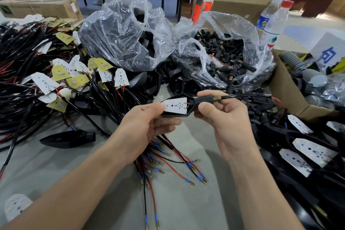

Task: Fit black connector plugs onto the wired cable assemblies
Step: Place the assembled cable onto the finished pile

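The work surface is a grey cloth-covered table [56, 170] in a cluttered workshop, with further tables and cardboard boxes behind it.

**Held assembly.** At frame centre, the left hand [147, 125] grasps a black housing [173, 115]. Its thumb lies over the narrow end of the white LED board [175, 105] seated in the housing, and its fingers are curled underneath. The right hand [225, 123] pinches the black connector plug [203, 99] between thumb and fingers. The plug touches the housing's 3 o'clock end. A brass ferrule [217, 98] projects from the plug, and a black cable [244, 96] runs from it toward 3 o'clock.

**Supply.**
- At 1 o'clock, an open clear plastic bag [248, 30] holds loose black plugs [225, 56].
- At 11 o'clock, a second clear bag [119, 30] holds black parts.
- More black housings [177, 82] lie between the bags and the hands.

**Stock.**
- At 9 o'clock lies a pile of cable assemblies [28, 73] with white and yellow boards.
- One loose housing [69, 138] lies at 8 o'clock.
- At 6 o'clock, red and black wire ends [168, 164] with blue sleeves and brass tips fan out on the cloth.
- At 4 o'clock, boards seated in housings [313, 151] are stacked.

**Other items.** Two water bottles [274, 22] stand at 2 o'clock, beside a cardboard box [287, 89] of grey parts.
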Motion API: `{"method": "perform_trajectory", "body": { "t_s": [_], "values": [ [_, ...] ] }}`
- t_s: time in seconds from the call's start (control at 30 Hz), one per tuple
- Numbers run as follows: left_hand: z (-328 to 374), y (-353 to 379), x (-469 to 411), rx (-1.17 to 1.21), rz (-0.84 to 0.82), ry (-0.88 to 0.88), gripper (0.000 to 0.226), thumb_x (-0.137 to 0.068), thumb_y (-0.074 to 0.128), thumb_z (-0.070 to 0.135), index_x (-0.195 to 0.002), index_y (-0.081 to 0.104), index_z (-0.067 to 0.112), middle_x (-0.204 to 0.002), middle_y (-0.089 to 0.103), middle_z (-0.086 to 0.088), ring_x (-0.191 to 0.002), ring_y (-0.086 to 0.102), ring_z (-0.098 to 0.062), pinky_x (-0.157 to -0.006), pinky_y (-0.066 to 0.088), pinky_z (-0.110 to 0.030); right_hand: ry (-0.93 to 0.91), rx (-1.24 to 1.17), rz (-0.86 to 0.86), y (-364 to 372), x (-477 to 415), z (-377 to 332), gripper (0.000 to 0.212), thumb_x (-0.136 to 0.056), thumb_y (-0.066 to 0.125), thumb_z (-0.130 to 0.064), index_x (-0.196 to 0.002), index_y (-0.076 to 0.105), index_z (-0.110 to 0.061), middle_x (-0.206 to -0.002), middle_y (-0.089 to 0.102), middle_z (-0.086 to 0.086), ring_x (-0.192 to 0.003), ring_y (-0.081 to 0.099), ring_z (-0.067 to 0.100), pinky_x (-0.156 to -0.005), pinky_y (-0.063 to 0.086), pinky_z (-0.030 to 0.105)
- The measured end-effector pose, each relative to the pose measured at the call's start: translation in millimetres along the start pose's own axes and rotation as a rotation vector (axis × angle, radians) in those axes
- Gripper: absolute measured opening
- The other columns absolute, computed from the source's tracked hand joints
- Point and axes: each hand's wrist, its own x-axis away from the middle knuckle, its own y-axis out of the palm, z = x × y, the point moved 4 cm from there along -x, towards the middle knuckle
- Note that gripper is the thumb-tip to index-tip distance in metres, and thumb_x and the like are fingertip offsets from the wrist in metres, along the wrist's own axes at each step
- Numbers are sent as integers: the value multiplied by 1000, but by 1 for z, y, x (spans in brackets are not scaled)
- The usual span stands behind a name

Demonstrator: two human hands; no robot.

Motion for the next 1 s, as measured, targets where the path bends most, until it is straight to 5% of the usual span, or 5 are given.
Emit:
{"method": "perform_trajectory", "body": {
  "t_s": [0.23,0.47,0.77,0.9,1.0],
  "values": [
    [7,6,5,-104,-97,56,28,-102,49,3,-123,67,5,-112,77,-14,-94,77,-20,-72,59,-20,-159,104,-47,11,5,-14,30,-84,62,0,-101,72,-22,-99,77,9,-87,66,20,-77,53,33],
    [18,22,14,-131,-124,40,25,-100,54,7,-113,76,8,-109,77,-15,-89,76,-23,-73,59,-25,-145,251,36,5,15,-42,19,-85,68,-10,-100,74,-19,-65,64,12,-67,59,23,-70,53,42],
    [35,63,22,-164,-8,0,28,-105,45,7,-100,70,-5,-78,76,-16,-61,71,-19,-56,57,-25,-474,1222,657,-50,88,-153,36,-83,63,-58,-70,62,-25,-60,61,-12,-62,56,10,-63,35,19],
    [32,106,32,-218,-182,-54,28,-103,46,6,-95,71,-5,-75,74,-17,-57,69,-18,-54,57,-25,-702,1664,243,-39,119,-170,37,-80,69,-37,-116,69,-29,-128,68,-9,-121,56,23,-104,36,38],
    [26,140,38,-212,-318,-105,36,-103,48,11,-81,76,3,-74,74,-16,-54,67,-17,-51,56,-24,-568,1782,191,-53,136,-174,26,-89,69,-27,-115,66,-29,-106,75,-8,-91,71,25,-75,53,37]
  ]
}}
